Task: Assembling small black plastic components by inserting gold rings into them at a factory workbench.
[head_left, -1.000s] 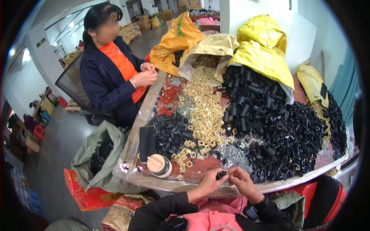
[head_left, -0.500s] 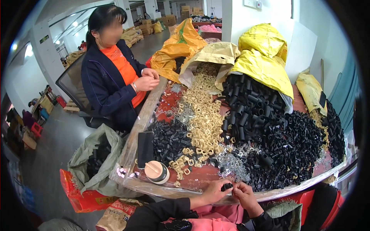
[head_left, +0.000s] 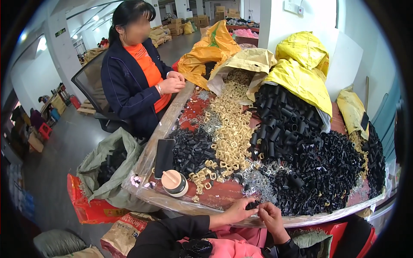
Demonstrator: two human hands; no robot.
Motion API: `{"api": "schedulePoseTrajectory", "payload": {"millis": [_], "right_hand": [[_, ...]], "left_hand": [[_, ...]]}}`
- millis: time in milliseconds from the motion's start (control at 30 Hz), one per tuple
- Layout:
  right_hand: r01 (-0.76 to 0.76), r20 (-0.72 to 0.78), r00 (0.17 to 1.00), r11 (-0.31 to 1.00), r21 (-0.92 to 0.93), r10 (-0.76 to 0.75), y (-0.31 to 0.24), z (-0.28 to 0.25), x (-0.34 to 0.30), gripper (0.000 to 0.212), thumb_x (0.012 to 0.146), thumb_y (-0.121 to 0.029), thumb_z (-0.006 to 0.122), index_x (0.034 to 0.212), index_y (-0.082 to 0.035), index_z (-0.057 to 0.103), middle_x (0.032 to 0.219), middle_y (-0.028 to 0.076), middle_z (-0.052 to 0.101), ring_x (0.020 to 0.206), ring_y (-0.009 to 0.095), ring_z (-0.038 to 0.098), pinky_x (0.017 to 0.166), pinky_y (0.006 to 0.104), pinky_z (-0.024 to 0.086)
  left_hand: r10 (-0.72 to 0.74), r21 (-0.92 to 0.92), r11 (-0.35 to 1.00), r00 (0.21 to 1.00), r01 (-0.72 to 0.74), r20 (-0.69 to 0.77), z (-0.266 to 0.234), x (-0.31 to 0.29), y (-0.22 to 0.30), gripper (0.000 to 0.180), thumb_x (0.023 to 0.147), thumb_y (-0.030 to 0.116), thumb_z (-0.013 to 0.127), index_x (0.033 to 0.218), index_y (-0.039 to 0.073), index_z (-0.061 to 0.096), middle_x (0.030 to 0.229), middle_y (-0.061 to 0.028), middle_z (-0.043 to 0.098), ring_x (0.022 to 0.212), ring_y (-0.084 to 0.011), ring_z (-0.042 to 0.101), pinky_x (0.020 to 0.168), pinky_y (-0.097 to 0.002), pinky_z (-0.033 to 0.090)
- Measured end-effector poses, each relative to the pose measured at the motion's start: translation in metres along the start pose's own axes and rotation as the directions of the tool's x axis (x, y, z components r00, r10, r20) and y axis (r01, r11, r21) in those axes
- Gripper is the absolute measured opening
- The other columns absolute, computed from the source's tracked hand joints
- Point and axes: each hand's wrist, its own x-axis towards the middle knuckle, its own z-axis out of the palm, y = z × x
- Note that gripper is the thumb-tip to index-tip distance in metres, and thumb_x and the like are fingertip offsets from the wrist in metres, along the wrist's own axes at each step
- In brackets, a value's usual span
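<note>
My left hand [head_left: 238, 210] and my right hand [head_left: 271, 216] meet at the near edge of the table [head_left: 172, 118], both pinching one small black plastic part [head_left: 253, 205] between their fingertips. Just beyond them lie a heap of small metal springs [head_left: 258, 178] and a big pile of small black parts [head_left: 327, 176]. Cream-coloured rings [head_left: 230, 129] run up the middle of the table, and black tubes [head_left: 284, 120] spill from a yellow sack [head_left: 303, 64].
A person in a dark jacket sits at the table's left side, hands [head_left: 172, 82] together. A black phone [head_left: 164, 157] and a lidded cup [head_left: 174, 182] lie near the front left. A grey-green sack [head_left: 107, 167] of black parts stands on the floor.
My hands have stayed together on the small black part and shifted slightly along the table edge. The view has tilted a little. The other person's hands stay close together.
</note>
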Motion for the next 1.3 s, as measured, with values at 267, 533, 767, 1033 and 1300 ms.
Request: {"api": "schedulePoseTrajectory", "payload": {"millis": [267,533,767,1033,1300], "right_hand": [[0.085,-0.088,0.991,0.987,-0.135,-0.097,0.013,-0.003,0.006,0.006,0.080,-0.006,0.053,0.077,-0.001,0.051,0.062,0.001,0.051,0.053,0.006,0.044,0.047,0.0203,0.035],[0.441,0.057,0.825,0.576,-0.689,-0.563,-0.013,0.006,0.010,0.012,0.066,0.000,0.058,0.075,-0.004,0.053,0.084,0.011,0.051,0.073,0.024,0.048,0.065,0.0320,0.037],[0.484,0.163,0.778,0.413,-0.772,-0.607,-0.019,0.010,-0.002,0.015,0.059,-0.002,0.061,0.072,-0.005,0.055,0.090,0.010,0.049,0.082,0.026,0.047,0.073,0.0349,0.031],[0.478,0.159,0.835,0.551,-0.684,-0.527,-0.008,0.012,-0.003,0.015,0.055,-0.006,0.063,0.068,-0.008,0.057,0.093,0.007,0.051,0.089,0.027,0.045,0.075,0.0358,0.032],[0.453,0.184,0.875,0.626,-0.635,-0.447,-0.009,0.013,-0.006,0.013,0.054,-0.007,0.064,0.064,-0.008,0.057,0.091,0.005,0.052,0.087,0.026,0.046,0.075,0.0365,0.033]], "left_hand": [[-0.325,-0.651,0.645,0.914,0.402,0.242,-0.004,0.006,-0.005,0.027,0.080,0.018,0.053,0.101,0.003,0.048,0.079,0.0003,0.053,0.063,-0.0072,0.048,0.054,-0.0182,0.038],[-0.431,-0.644,0.604,0.872,0.470,0.233,0.003,0.002,-0.004,0.030,0.085,0.020,0.048,0.110,0.003,0.044,0.093,-0.0027,0.051,0.072,-0.0063,0.049,0.060,-0.0187,0.044],[-0.414,-0.617,0.618,0.869,0.488,0.272,0.006,-0.009,-0.018,0.030,0.085,0.020,0.049,0.109,0.002,0.047,0.095,-0.0034,0.051,0.083,-0.0093,0.051,0.068,-0.0230,0.047],[-0.478,-0.592,0.589,0.828,0.550,0.293,0.000,-0.022,-0.012,0.027,0.084,0.019,0.051,0.104,0.001,0.051,0.096,-0.0039,0.052,0.086,-0.0110,0.052,0.072,-0.0255,0.047],[-0.495,-0.490,0.653,0.815,0.578,0.301,-0.005,-0.036,0.003,0.024,0.082,0.019,0.054,0.100,0.002,0.055,0.092,-0.0029,0.055,0.084,-0.0101,0.052,0.071,-0.0247,0.047]]}}
